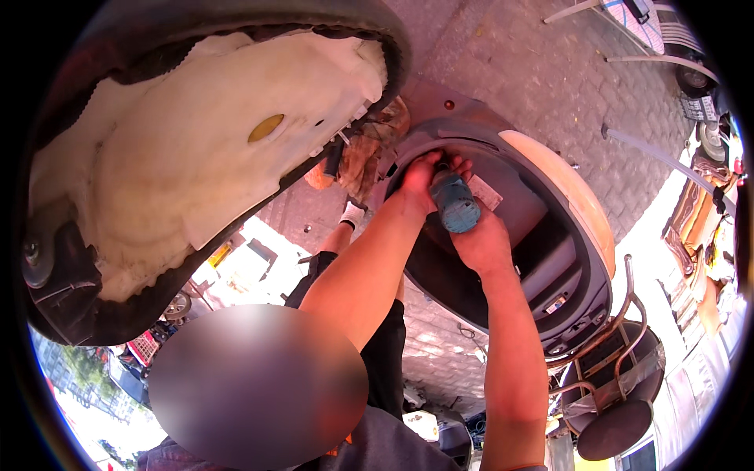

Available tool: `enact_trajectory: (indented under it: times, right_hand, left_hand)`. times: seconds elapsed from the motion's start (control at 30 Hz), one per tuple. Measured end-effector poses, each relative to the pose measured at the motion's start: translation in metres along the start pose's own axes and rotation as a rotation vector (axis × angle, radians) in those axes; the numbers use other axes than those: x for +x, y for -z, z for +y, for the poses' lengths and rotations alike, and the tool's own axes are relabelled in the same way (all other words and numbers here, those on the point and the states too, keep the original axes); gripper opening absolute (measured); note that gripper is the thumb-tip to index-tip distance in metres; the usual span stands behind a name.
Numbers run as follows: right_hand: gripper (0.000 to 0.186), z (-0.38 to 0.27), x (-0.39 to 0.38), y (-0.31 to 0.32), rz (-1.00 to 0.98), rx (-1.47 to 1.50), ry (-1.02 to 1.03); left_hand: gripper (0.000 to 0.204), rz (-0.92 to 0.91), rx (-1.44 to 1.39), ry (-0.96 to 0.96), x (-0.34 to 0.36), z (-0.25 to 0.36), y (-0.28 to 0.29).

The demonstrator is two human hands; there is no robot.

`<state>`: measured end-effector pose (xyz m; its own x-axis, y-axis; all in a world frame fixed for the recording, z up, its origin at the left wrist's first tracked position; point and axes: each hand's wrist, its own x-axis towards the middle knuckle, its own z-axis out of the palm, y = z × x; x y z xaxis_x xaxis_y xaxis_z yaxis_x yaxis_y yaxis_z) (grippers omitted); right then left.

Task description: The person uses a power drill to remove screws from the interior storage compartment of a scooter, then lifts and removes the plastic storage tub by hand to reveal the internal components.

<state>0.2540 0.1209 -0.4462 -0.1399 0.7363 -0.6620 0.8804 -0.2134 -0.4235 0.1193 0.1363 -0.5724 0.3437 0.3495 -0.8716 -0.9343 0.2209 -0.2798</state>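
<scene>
In my right hand (484,241) is a teal power driver (455,206), its nose pointing away from me into the dark oval storage bin (534,208) of a scooter. Around the driver's front end, by the bin's far left rim, the fingers of my left hand (424,182) are curled. What they pinch there, if anything, is hidden, and so is the driver's tip. The scooter seat (196,149) is tipped up on the left, showing its pale underside. A small pale label (484,192) lies on the bin wall behind the driver.
An orange body panel (567,184) curves along the bin's right side. Crumpled brown cloth or plastic (363,161) is between seat and bin. A metal-framed chair (616,377) stands at the lower right on brick paving (542,78). Stacked goods line the far right.
</scene>
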Motion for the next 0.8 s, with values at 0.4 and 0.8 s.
enact_trajectory:
  times: [0.4, 0.8]
  right_hand:
    - [0.039, -0.03, 0.022, 0.011, -0.106, -0.176, -0.136]
    - [0.036, -0.056, 0.035, 0.017, -0.143, -0.293, -0.217]
  left_hand:
    - [0.033, -0.209, -0.126, 0.033, 0.009, 0.002, 0.018]
    - [0.047, -0.275, -0.136, 0.045, 0.008, 0.005, 0.024]
